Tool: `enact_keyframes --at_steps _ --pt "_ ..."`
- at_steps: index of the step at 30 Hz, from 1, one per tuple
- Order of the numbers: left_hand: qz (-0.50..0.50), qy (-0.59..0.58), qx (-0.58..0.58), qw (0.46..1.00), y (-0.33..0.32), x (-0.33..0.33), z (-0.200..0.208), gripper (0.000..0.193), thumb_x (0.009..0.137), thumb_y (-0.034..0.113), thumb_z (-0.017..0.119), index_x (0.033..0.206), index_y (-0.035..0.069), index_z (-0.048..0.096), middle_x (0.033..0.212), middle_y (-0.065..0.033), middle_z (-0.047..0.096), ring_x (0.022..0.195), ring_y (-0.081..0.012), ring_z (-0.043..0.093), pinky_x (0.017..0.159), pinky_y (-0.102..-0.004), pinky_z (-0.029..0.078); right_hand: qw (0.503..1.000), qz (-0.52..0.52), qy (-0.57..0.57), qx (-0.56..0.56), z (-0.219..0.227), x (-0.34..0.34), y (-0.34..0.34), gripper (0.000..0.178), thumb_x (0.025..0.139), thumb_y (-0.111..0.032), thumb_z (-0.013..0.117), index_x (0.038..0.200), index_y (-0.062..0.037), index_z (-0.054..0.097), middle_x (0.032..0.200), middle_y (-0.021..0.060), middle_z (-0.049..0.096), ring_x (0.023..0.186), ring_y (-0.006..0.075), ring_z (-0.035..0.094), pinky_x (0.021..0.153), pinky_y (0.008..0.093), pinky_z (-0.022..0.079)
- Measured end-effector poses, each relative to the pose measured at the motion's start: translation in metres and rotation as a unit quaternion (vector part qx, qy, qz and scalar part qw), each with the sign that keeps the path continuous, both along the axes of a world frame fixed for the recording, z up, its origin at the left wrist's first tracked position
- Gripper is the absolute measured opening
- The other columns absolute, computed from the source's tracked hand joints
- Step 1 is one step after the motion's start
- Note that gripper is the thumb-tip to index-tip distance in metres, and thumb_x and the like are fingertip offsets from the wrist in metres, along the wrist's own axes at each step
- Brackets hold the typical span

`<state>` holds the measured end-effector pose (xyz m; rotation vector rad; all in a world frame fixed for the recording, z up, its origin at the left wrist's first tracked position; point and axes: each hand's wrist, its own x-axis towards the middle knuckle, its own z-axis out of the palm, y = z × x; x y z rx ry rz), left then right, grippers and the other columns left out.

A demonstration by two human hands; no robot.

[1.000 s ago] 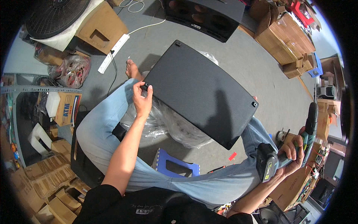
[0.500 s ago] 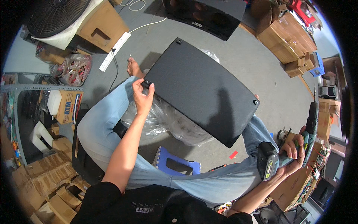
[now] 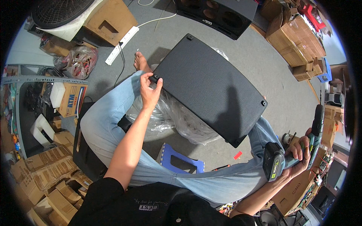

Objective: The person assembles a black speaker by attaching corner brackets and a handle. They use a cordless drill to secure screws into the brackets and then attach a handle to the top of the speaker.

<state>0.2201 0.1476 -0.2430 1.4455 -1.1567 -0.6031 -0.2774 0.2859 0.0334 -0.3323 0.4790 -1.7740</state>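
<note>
A black box-shaped cabinet with a textured top [image 3: 211,86] lies slanted in front of me, raised above the floor near my knees. Small black corner feet show at its far corner [image 3: 190,37] and right corner [image 3: 263,103]. At its left corner, my left hand [image 3: 150,94] pinches another small black corner foot [image 3: 154,77] between thumb and fingers. Off to the right, my right hand [image 3: 298,154] is wrapped round the grip of a cordless drill [image 3: 316,130], its long bit pointing away and its battery toward me. The cabinet's underside is hidden.
Crumpled clear plastic [image 3: 192,126] lies under the cabinet's near side. A blue folding stool [image 3: 162,160] stands between my legs. Beyond are a large black speaker [image 3: 241,19], a white power strip [image 3: 122,45] with cables, and cardboard boxes [image 3: 290,37]. A metal shelf [image 3: 45,79] is at left.
The whole view has shifted slightly, with most things a little further right. My left hand stays at the cabinet's left corner, and my right hand still holds the drill.
</note>
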Motion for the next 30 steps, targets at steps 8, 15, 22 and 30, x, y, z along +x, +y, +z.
enact_keyframes --at_steps 8,15,22,30 --pt "0.005 -0.039 0.004 0.999 0.0 0.008 -0.003 0.036 0.088 0.011 0.08 0.117 0.003 0.059 0.107 -0.0071 0.064 0.09 -0.0173 0.061 0.084 -0.0331 0.05 1.0 0.007 0.007 0.004 0.0 0.005 -0.002 0.072 0.099 0.002 0.052 0.162 -0.0009 0.017 0.106 0.0074 0.048 0.067 0.011 0.047 0.063 0.0295 0.044" --pt "0.0 -0.041 0.006 0.999 -0.004 -0.007 0.007 0.034 0.089 0.011 0.078 0.117 0.004 0.06 0.107 -0.0074 0.064 0.093 -0.0167 0.061 0.087 -0.0328 0.049 1.0 0.013 0.015 -0.002 0.0 -0.002 0.005 0.072 0.097 0.003 0.053 0.161 0.0008 0.019 0.106 0.0072 0.05 0.067 0.01 0.047 0.063 0.0283 0.044" --pt "0.001 -0.004 0.025 1.0 -0.006 0.025 -0.027 0.033 0.094 0.014 0.077 0.119 0.002 0.059 0.12 -0.0114 0.064 0.115 -0.0217 0.061 0.1 -0.0358 0.048 1.0 -0.001 0.023 0.016 0.004 0.013 -0.01 0.07 0.095 0.003 0.055 0.158 0.0041 0.024 0.105 0.0072 0.052 0.065 0.0091 0.047 0.063 0.0276 0.045" --pt "-0.041 0.04 0.034 0.998 -0.009 0.011 -0.017 0.032 0.098 0.008 0.071 0.123 0.0 0.053 0.118 -0.0151 0.064 0.106 -0.0201 0.064 0.093 -0.0315 0.052 0.999 -0.032 0.0 0.005 0.001 0.005 0.006 0.067 0.092 -0.001 0.057 0.152 0.008 0.03 0.104 0.0097 0.055 0.065 0.0107 0.052 0.062 0.0302 0.047"
